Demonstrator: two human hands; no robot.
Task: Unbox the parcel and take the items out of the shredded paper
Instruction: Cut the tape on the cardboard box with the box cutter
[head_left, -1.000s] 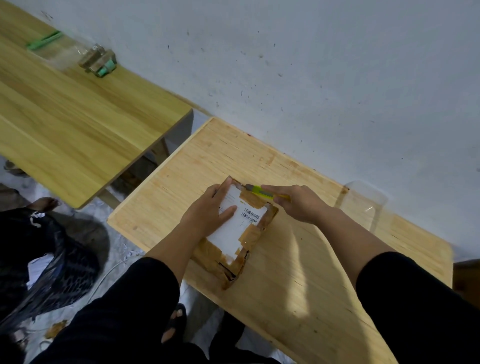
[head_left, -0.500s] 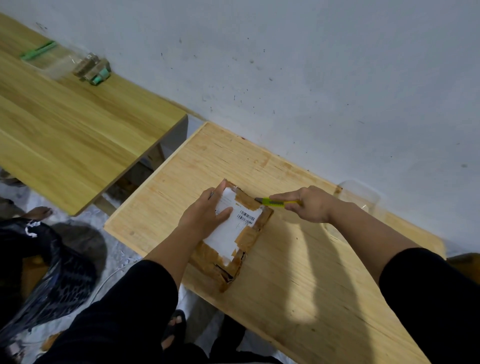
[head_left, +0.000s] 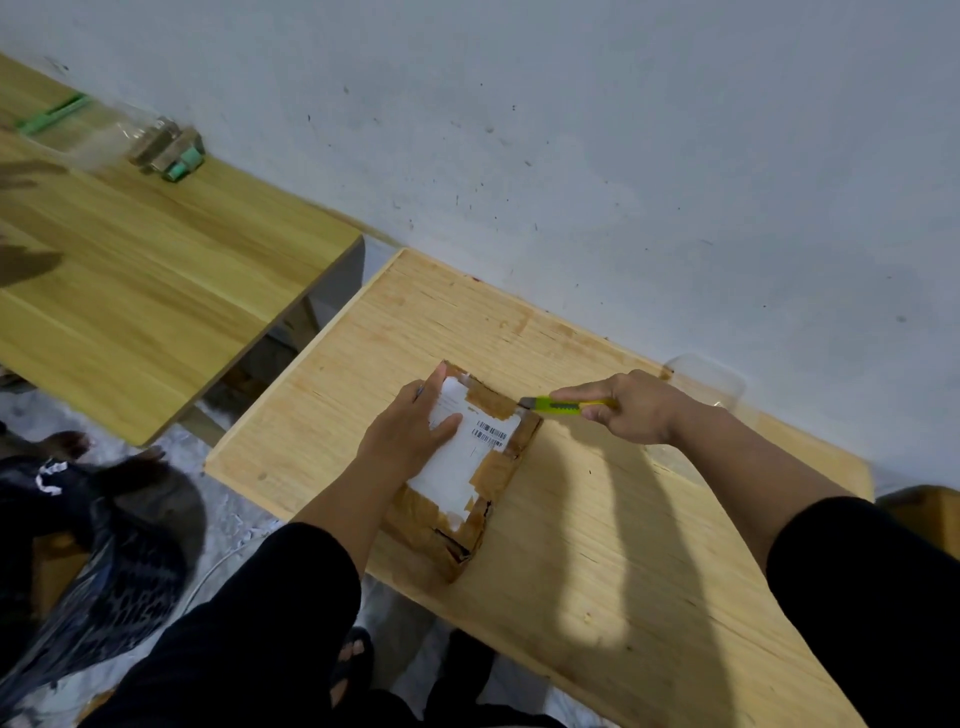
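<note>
A flat cardboard parcel (head_left: 480, 480) wrapped in brown tape, with a white shipping label, lies closed on a pale wooden table (head_left: 597, 597). My left hand (head_left: 408, 434) presses flat on its far left part, fingers spread over the label. My right hand (head_left: 628, 408) grips a yellow-green utility knife (head_left: 563, 405). The knife's tip touches the parcel's far right corner at the tape. No shredded paper or contents show.
A clear plastic container (head_left: 709, 382) stands by the wall behind my right hand. A second wooden table (head_left: 145, 270) to the left carries a clear bag with a green strip (head_left: 57, 117) and a small metal-and-green object (head_left: 166, 150). A black bag (head_left: 88, 571) lies on the floor at left.
The knife has slid from the middle of the parcel's far edge rightward to its far right corner. My left hand has stayed pressed on the parcel.
</note>
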